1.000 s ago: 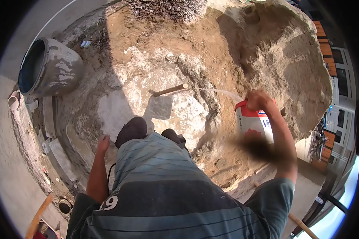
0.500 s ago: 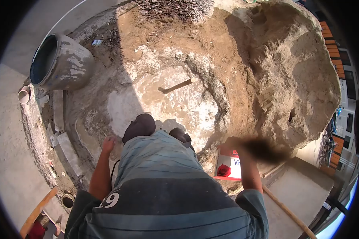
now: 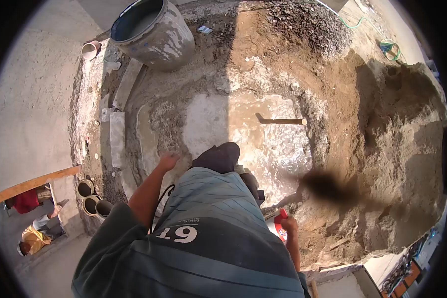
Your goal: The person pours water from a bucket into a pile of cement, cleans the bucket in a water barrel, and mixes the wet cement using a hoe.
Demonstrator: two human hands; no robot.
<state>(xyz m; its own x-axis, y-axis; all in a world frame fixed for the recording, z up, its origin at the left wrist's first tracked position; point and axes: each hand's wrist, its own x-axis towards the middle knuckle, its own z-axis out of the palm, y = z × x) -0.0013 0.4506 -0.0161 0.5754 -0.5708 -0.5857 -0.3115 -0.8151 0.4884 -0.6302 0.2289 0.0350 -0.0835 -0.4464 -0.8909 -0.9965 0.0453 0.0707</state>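
My left hand (image 3: 169, 161) hangs beside my left leg over the wet ground, its fingers loosely bent and nothing visible in them. My right hand (image 3: 289, 226) grips the red edge of a red-and-white container (image 3: 277, 229) at my right side. My forearm and shirt cover most of that container. In front of my feet lies a pale, wet puddle of mix (image 3: 243, 111). A wooden handle (image 3: 283, 121) sticks out of it, its other end sunk in the mix.
A large grey barrel (image 3: 164, 47) holding liquid stands at upper left, near concrete blocks (image 3: 118, 139) and several round pots (image 3: 91, 203). A big sand heap (image 3: 407, 164) rises at right. Another person (image 3: 35, 238) is at lower left. A dark blur (image 3: 328, 187) hides part of the ground.
The view has turned, so the barrel, puddle and wooden handle sit further right. My right hand and the container are lower in view, and less of the container shows.
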